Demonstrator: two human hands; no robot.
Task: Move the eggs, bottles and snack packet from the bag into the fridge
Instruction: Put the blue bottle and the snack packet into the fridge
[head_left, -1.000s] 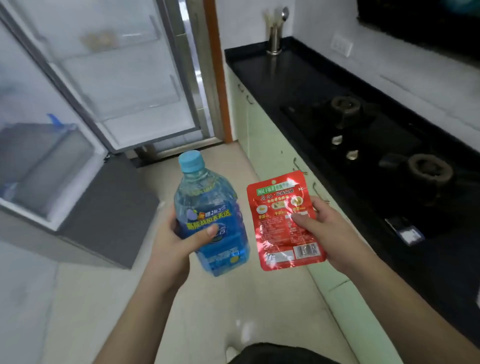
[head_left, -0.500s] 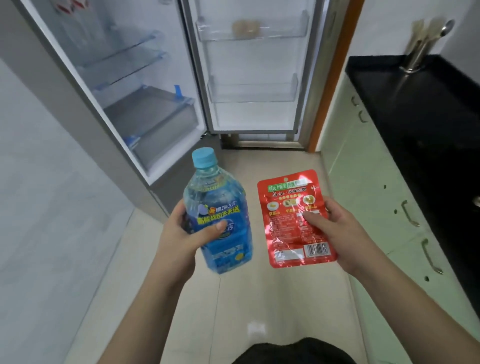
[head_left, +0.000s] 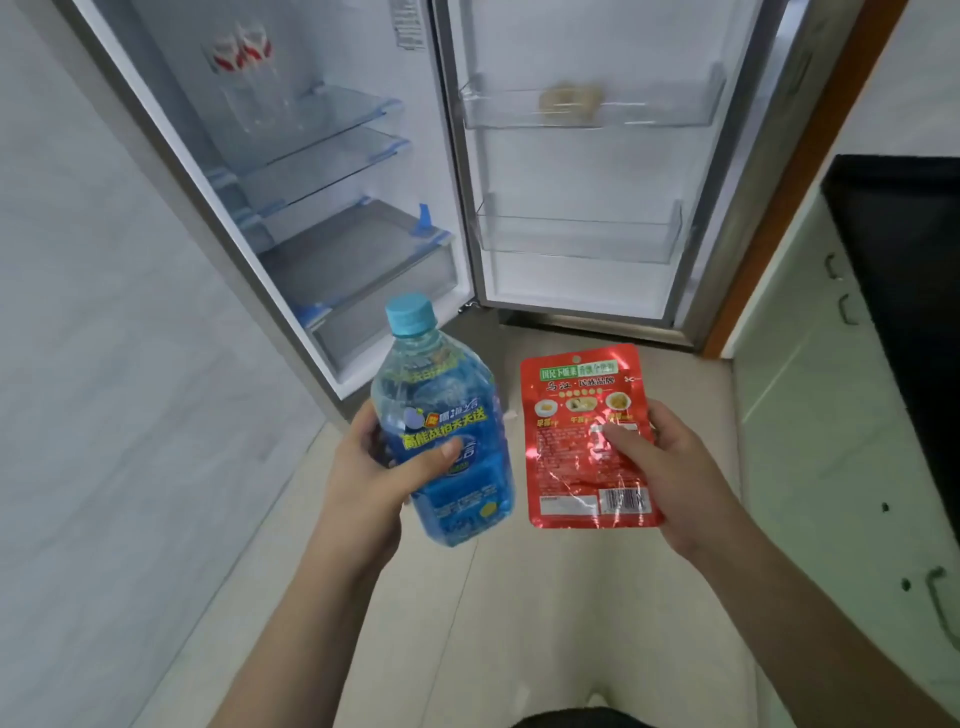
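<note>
1. Left hand (head_left: 374, 483) wrapped around clear plastic bottle with blue label and light-blue cap (head_left: 441, 431), thumb across label.
2. Right hand (head_left: 670, 467) pinching shiny red foil snack packet (head_left: 582, 415), thumb on front.
3. Both held before open white fridge (head_left: 332, 208), now nearer and more centred than earlier.

I hold a blue-capped bottle (head_left: 441, 431) of blue drink, tilted, in my left hand (head_left: 371, 478) and a flat red snack packet (head_left: 587, 436) in my right hand (head_left: 670, 467), before the open fridge (head_left: 332, 218).
</note>
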